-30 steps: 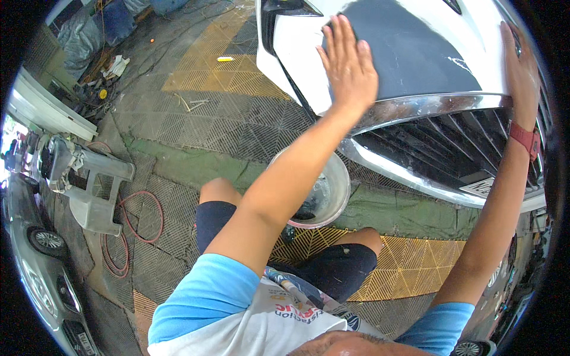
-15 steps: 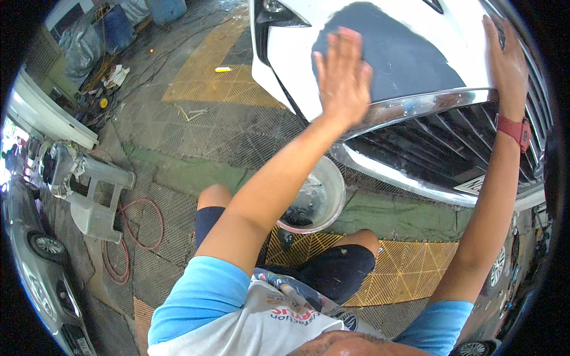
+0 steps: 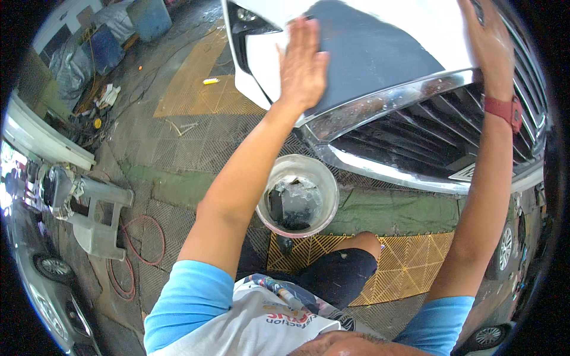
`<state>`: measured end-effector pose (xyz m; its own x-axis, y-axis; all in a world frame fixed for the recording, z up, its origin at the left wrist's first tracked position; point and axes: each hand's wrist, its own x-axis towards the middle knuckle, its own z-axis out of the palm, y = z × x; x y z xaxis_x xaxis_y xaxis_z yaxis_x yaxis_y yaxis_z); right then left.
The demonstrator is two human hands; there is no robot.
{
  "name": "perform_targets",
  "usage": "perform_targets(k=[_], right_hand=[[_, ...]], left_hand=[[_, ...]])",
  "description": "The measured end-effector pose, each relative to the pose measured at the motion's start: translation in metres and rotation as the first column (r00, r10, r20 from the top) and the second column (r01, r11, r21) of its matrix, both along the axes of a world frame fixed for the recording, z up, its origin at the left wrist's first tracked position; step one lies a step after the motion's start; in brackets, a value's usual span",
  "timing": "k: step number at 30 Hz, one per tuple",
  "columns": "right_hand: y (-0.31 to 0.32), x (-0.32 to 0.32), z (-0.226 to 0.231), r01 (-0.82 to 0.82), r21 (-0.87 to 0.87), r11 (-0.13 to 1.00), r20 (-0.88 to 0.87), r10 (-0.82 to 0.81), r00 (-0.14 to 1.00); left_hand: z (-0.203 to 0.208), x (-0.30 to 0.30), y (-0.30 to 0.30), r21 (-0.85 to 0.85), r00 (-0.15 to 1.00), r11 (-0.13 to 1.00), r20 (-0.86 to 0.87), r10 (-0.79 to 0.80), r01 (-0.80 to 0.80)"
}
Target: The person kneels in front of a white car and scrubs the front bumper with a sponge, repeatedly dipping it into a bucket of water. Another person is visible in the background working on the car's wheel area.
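Note:
My left hand (image 3: 303,64) lies flat on a white car front (image 3: 261,71), fingers stretched out, at the left edge of a dull grey patch (image 3: 377,50). Whether anything thin is under its palm is hidden. My right hand (image 3: 491,50) rests with extended fingers on the white panel right of the patch, above the black grille (image 3: 409,133). A red watch (image 3: 503,113) is on that wrist. Chrome trim (image 3: 386,95) with droplets or specks runs between the patch and the grille.
Below the car's front stands a round bucket (image 3: 333,199) with cloudy water and something dark inside. A grey plastic stool (image 3: 98,204) and a red hose (image 3: 163,237) are at left. A grey car (image 3: 44,261) stands beyond the stool. Green cloth (image 3: 392,216) crosses the floor mats.
My left hand has slid left across the panel, from the grey patch to its left edge. My right hand stays on the panel. The whole view has shifted slightly, showing more of the bucket.

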<state>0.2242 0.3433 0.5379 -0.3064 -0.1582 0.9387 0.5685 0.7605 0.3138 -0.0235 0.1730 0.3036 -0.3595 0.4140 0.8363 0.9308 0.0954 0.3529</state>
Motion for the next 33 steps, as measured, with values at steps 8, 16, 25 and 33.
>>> perform_targets(k=[8, 16, 25, 33], right_hand=[[0.016, 0.021, -0.013, 0.263, -0.027, 0.965, 0.11, -0.258, 0.96], [0.031, 0.01, -0.006, 0.249, 0.083, 0.965, 0.112, -0.258, 0.96], [0.025, 0.013, -0.008, 0.07, 0.04, 0.997, 0.026, -0.071, 0.997], [0.048, 0.005, -0.012, 0.078, 0.078, 0.994, 0.043, -0.081, 0.996]], left_hand=[[0.106, 0.053, 0.027, -0.016, 0.803, 0.99, -0.586, 0.106, -0.142], [0.006, -0.023, -0.031, -0.32, 0.797, 0.937, -0.525, -0.298, 0.14], [0.086, 0.058, 0.024, -0.315, 0.71, 0.918, -0.588, -0.387, 0.24], [0.114, 0.102, 0.042, -0.236, 0.724, 0.93, -0.583, -0.369, 0.283]])
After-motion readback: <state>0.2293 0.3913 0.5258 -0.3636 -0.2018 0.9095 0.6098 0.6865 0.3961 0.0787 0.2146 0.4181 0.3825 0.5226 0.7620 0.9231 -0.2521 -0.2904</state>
